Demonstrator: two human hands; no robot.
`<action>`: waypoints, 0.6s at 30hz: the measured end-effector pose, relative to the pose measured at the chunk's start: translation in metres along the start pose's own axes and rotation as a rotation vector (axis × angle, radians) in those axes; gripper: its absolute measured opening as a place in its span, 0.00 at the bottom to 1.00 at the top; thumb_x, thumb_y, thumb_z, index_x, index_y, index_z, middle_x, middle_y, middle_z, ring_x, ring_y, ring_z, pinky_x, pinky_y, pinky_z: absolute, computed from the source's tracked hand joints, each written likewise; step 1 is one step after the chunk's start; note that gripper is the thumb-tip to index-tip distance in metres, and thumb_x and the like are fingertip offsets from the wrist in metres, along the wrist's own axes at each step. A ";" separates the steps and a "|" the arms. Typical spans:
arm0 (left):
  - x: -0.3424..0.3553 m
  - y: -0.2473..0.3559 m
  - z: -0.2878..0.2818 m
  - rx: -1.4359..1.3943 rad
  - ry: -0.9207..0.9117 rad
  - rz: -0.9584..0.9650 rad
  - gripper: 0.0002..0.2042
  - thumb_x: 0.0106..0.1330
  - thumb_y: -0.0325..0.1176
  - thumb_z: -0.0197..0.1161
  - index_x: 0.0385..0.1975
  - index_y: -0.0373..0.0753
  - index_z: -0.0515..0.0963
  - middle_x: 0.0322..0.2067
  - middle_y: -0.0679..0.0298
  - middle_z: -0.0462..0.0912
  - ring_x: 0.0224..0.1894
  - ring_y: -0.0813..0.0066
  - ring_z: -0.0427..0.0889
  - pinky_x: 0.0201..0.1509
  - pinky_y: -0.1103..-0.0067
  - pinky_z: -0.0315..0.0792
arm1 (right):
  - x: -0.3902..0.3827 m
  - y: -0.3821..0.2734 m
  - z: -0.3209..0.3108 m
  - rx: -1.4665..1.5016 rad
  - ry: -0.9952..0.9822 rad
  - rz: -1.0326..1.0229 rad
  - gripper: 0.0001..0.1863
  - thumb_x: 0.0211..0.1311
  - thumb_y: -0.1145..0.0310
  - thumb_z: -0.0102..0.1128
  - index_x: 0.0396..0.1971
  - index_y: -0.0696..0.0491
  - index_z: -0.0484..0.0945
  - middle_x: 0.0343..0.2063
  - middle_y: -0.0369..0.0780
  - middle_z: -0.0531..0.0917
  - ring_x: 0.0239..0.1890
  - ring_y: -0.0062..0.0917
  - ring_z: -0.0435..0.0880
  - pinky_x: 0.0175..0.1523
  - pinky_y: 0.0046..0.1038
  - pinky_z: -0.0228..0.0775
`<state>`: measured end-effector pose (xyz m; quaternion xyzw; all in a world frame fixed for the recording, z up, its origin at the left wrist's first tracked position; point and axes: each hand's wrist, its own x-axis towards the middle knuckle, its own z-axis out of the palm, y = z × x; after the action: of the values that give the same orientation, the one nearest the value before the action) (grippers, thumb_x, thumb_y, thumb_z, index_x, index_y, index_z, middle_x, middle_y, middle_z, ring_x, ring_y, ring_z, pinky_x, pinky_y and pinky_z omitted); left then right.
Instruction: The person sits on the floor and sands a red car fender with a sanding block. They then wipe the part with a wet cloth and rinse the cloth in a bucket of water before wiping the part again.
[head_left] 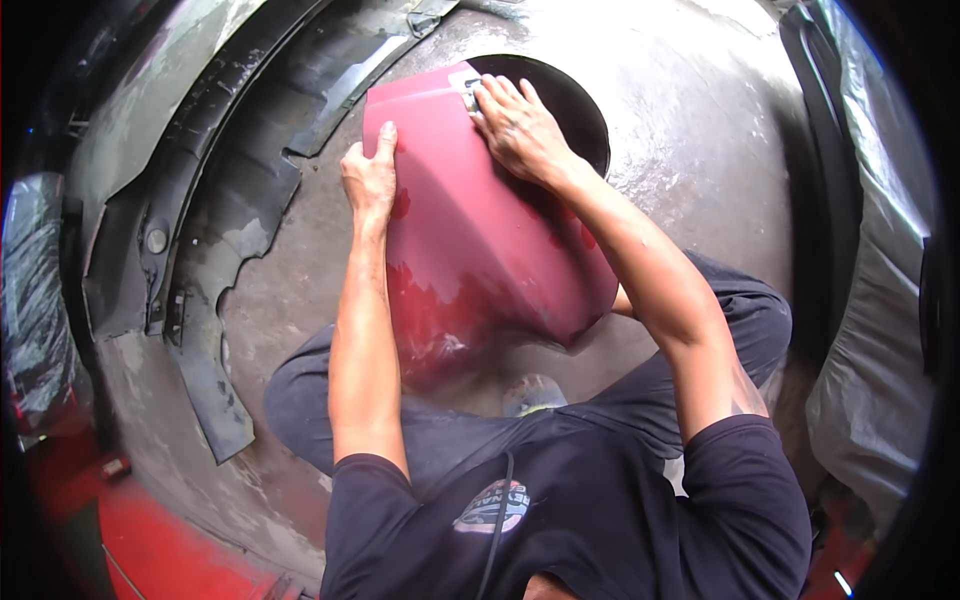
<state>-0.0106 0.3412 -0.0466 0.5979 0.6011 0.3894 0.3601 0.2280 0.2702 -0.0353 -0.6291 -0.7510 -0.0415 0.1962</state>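
A red, dull-finished car body panel (470,240) stands between my legs, over a black round object (570,110) that shows behind its upper right. My left hand (370,172) grips the panel's left edge, thumb on the face and fingers curled at the side. My right hand (515,130) rests near the panel's upper right edge, fingers over a small light-coloured piece (467,86) that looks like a pad. Darker red wet-looking patches show on the lower part of the panel.
Long grey-black curved body parts (220,250) lie on the concrete floor (680,150) at my left. Plastic-covered objects (870,330) stand at the right and far left (40,290). A red panel (150,540) lies at the lower left.
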 end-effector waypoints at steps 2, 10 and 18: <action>0.001 -0.010 -0.004 0.046 0.052 -0.013 0.30 0.68 0.57 0.68 0.35 0.26 0.85 0.30 0.50 0.89 0.33 0.62 0.87 0.42 0.68 0.78 | -0.009 -0.009 -0.005 -0.035 -0.033 -0.036 0.26 0.77 0.60 0.50 0.66 0.63 0.70 0.70 0.53 0.70 0.74 0.45 0.66 0.77 0.51 0.53; -0.007 0.007 0.000 -0.054 -0.021 -0.012 0.29 0.69 0.56 0.67 0.36 0.27 0.85 0.30 0.51 0.88 0.34 0.64 0.86 0.44 0.68 0.78 | -0.047 -0.006 -0.030 0.098 -0.008 -0.032 0.26 0.78 0.62 0.50 0.67 0.62 0.70 0.68 0.53 0.72 0.75 0.44 0.65 0.77 0.52 0.51; -0.007 0.005 -0.009 0.021 -0.026 -0.069 0.29 0.69 0.57 0.66 0.36 0.27 0.85 0.30 0.50 0.88 0.35 0.62 0.87 0.44 0.67 0.77 | -0.118 -0.018 -0.041 0.058 -0.063 -0.012 0.27 0.78 0.62 0.49 0.68 0.64 0.67 0.71 0.54 0.68 0.75 0.44 0.65 0.78 0.52 0.51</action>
<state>-0.0165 0.3341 -0.0379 0.5858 0.6205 0.3625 0.3748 0.2366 0.1442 -0.0349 -0.6194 -0.7617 -0.0008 0.1903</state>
